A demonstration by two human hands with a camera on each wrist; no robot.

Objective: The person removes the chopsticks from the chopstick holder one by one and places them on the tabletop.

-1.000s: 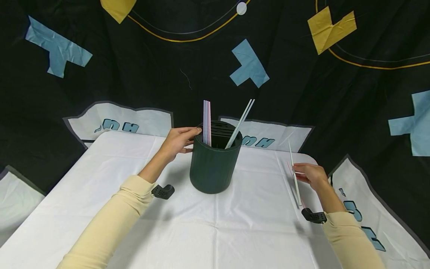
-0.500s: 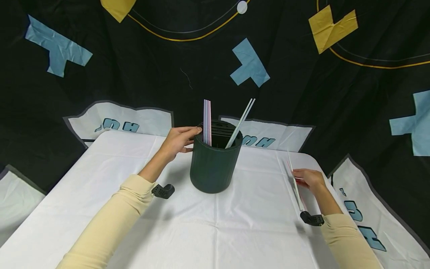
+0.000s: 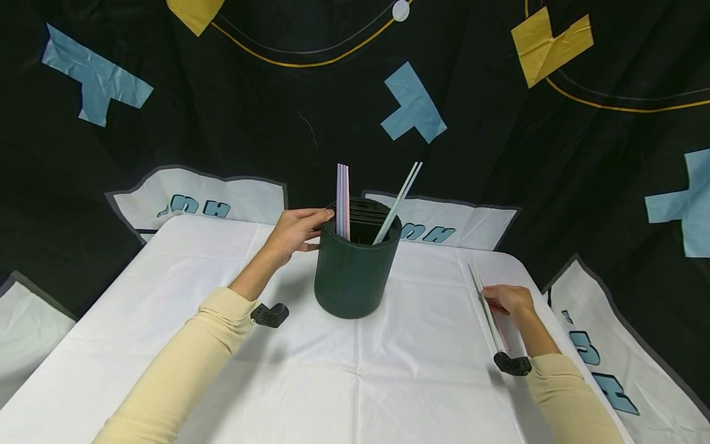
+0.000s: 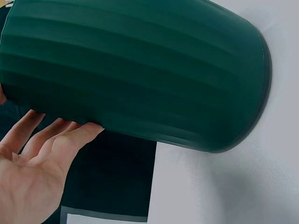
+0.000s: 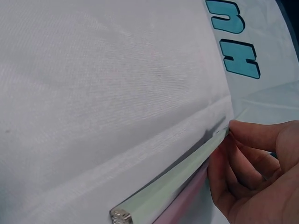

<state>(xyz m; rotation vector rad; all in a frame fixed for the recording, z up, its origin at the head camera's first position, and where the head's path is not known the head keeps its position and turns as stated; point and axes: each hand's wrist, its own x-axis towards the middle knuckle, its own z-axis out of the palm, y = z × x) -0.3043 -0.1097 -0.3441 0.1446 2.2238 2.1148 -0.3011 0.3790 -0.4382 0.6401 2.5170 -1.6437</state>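
Two hands are working here, and we are judging this as the pick-up step: the straws [image 3: 488, 306] are lying flat on the tabletop [image 3: 355, 376] at our right, well apart from the cup [image 3: 355, 271]. Our right hand [image 3: 509, 300] is resting beside them with its fingertips [image 5: 243, 135] curled and pinching the pale straw at its far end; a pink one is lying just under it. The next move, as we are reading it, is calling for a firm pinch and a clean lift, then tilting the straw upright over the cup's slotted top. Our left hand [image 3: 294, 231] is steadying the cup, fingers lying straight against its ribbed wall near the rim, thumb on the near side. Five straws are already standing inside it. Both forearms are reaching forward, sleeves low over the tabletop.
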